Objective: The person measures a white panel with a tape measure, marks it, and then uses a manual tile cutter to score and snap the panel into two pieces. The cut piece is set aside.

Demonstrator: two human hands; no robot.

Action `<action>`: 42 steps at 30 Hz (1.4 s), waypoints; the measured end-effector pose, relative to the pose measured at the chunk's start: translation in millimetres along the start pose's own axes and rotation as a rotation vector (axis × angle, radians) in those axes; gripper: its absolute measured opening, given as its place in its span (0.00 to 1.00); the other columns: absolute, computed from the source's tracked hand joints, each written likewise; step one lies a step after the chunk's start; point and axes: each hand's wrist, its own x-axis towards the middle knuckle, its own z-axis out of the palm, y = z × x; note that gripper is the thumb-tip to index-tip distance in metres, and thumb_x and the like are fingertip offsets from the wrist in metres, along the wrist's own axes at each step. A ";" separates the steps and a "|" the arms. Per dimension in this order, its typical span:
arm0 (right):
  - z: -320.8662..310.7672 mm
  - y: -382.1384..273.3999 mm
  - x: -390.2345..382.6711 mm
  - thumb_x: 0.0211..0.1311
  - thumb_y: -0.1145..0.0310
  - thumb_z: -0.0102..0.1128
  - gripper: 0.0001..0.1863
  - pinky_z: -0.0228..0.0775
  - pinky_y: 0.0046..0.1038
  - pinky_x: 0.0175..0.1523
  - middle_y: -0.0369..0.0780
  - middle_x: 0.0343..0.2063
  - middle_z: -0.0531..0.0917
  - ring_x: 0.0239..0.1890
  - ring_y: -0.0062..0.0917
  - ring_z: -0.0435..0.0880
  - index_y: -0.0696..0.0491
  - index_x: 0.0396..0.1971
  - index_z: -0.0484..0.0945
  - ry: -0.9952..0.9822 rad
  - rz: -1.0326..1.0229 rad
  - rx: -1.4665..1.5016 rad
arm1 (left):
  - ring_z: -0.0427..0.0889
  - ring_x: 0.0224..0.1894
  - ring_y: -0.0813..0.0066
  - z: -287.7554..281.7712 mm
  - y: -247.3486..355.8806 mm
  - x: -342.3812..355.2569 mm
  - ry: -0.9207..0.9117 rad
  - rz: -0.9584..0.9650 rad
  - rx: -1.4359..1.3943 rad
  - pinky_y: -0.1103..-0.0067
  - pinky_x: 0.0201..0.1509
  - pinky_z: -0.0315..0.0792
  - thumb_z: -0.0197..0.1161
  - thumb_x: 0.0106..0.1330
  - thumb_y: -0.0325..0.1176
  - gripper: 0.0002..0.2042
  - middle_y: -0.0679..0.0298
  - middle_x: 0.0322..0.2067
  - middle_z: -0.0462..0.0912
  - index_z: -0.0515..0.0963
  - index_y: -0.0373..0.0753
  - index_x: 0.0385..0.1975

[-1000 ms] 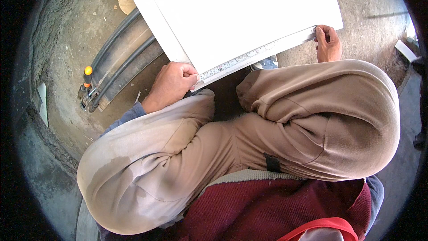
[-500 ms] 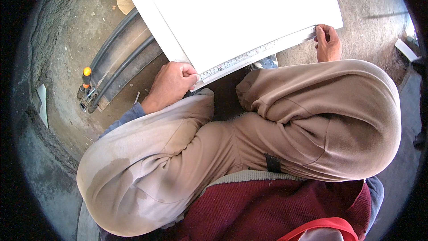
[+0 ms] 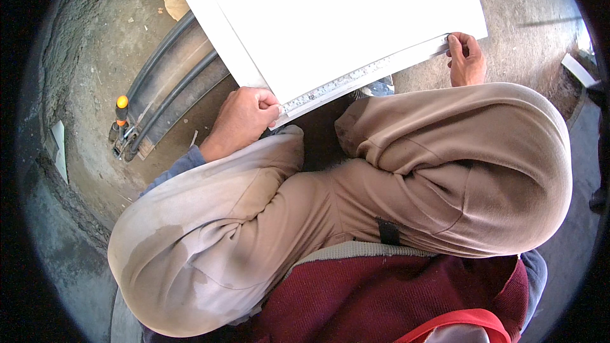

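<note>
The board (image 3: pixel 330 19) is white, the measuring strip (image 3: pixel 337 87) along its lower edge pale with dark marks; below it, trousers (image 3: pixel 438 152) are beige.

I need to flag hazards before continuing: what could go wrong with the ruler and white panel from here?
The ruler could skew on the white panel if a grip slips: the left hand and right hand steady only its ends. The left trouser leg sits close to the panel's near-left corner, so shifting that leg might nudge the panel.
</note>
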 end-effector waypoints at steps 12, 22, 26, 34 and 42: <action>-0.4 4.1 2.6 0.78 0.56 0.60 0.15 0.75 0.21 0.32 0.32 0.27 0.84 0.27 0.13 0.78 0.52 0.49 0.86 -0.017 -0.013 -0.005 | 0.83 0.27 0.80 1.1 -1.7 1.5 0.000 -0.001 -0.002 0.77 0.34 0.76 0.68 0.66 0.32 0.10 0.60 0.24 0.88 0.87 0.29 0.34; -1.9 -2.1 -1.1 0.78 0.57 0.61 0.14 0.76 0.22 0.34 0.33 0.28 0.84 0.29 0.14 0.79 0.52 0.49 0.85 -0.029 0.001 0.027 | 0.84 0.28 0.79 0.4 -0.3 1.8 -0.008 -0.001 0.013 0.77 0.35 0.77 0.67 0.66 0.33 0.11 0.59 0.24 0.88 0.87 0.29 0.33; 0.8 -3.0 -2.1 0.79 0.58 0.60 0.14 0.76 0.23 0.34 0.34 0.28 0.85 0.29 0.15 0.80 0.52 0.47 0.86 -0.017 0.027 0.000 | 0.85 0.27 0.75 2.4 -6.1 2.3 0.019 0.017 0.018 0.76 0.35 0.77 0.66 0.64 0.33 0.10 0.58 0.23 0.87 0.87 0.31 0.31; 4.0 -2.2 -4.0 0.75 0.63 0.62 0.13 0.77 0.32 0.41 0.41 0.29 0.86 0.30 0.26 0.82 0.58 0.43 0.85 0.106 -0.135 -0.054 | 0.84 0.24 0.75 4.5 -0.3 4.0 0.035 0.017 0.016 0.74 0.33 0.75 0.66 0.64 0.32 0.09 0.59 0.22 0.87 0.85 0.32 0.27; -6.8 -17.1 -11.3 0.75 0.66 0.60 0.11 0.76 0.35 0.46 0.45 0.36 0.85 0.37 0.33 0.83 0.59 0.44 0.83 0.040 -0.045 -0.068 | 0.87 0.26 0.74 4.0 -2.9 6.7 -0.004 -0.034 -0.084 0.76 0.34 0.78 0.66 0.64 0.31 0.10 0.58 0.23 0.88 0.86 0.29 0.30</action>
